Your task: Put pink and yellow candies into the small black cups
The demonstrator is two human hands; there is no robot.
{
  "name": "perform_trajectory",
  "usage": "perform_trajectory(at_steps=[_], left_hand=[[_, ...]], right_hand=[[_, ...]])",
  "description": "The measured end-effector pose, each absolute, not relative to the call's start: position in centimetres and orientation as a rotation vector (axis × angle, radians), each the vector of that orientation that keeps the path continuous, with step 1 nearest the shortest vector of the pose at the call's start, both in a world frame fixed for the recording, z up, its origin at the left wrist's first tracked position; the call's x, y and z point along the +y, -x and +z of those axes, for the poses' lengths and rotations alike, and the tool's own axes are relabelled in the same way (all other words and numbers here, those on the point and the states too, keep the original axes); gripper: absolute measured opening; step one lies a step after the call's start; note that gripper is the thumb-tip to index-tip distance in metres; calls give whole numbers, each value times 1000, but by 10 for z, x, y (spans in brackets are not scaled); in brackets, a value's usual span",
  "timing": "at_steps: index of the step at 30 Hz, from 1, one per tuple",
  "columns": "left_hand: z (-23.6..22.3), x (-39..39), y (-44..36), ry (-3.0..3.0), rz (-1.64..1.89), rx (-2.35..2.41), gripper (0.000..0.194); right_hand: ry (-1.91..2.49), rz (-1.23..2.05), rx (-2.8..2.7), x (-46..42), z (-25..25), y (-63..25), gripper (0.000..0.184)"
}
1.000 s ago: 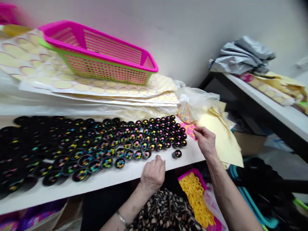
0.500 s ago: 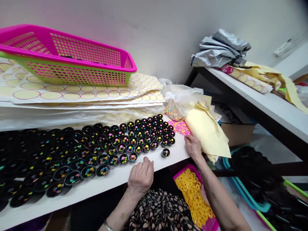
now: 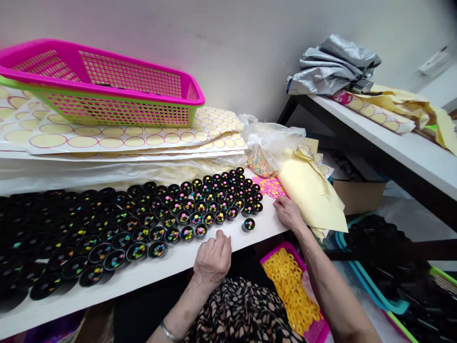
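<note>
My left hand [image 3: 213, 257] is curled closed at the front edge of the white table [image 3: 246, 240], just in front of the rows of small black cups [image 3: 201, 230]. Whatever its fingers may hold is hidden. My right hand [image 3: 288, 213] rests near the table, fingers bent and pressed together; their contents cannot be made out. Just beyond it lies a loose spread of tiny pink and yellow pieces [image 3: 269, 186]. One black cup [image 3: 248, 224] with coloured bits stands apart from the rows, between my hands. Many cups hold small coloured pieces, several with a pink or yellow one on top.
Stacked pink and green baskets [image 3: 135, 97] sit on sheets of printed circles [image 3: 114, 142] at the back left. A clear bag of pieces [image 3: 260, 162] and yellow paper [image 3: 310, 190] lie right. Below the edge is a pink basket [image 3: 314, 328] of yellow rings [image 3: 285, 286].
The whole view has shifted slightly. My right hand has drawn a little away from the pink and yellow pieces. My left hand stays closed in about the same place.
</note>
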State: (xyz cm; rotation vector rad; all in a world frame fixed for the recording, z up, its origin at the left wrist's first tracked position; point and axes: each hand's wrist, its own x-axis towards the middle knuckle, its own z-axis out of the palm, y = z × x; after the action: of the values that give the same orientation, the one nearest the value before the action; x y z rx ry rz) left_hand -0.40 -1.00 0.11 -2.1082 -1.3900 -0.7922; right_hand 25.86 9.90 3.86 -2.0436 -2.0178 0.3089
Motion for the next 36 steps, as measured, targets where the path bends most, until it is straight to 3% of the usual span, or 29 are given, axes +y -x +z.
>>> perform_trajectory(at_steps=[16, 24, 32, 36], left_hand=[[2, -10, 4, 2129, -793, -1405, 15], [0, -11, 4, 2140, -795, -1415, 17], [-2, -19, 3, 2125, -821, -1452, 10], [-6, -21, 4, 2132, -790, -1462, 11]], right_hand=[[2131, 344, -1963, 104, 39, -272, 17], [2085, 254, -1904, 93, 40, -264, 25], [2171, -54, -2021, 84, 25, -260, 23], [1945, -46, -1978, 89, 36, -245, 17]])
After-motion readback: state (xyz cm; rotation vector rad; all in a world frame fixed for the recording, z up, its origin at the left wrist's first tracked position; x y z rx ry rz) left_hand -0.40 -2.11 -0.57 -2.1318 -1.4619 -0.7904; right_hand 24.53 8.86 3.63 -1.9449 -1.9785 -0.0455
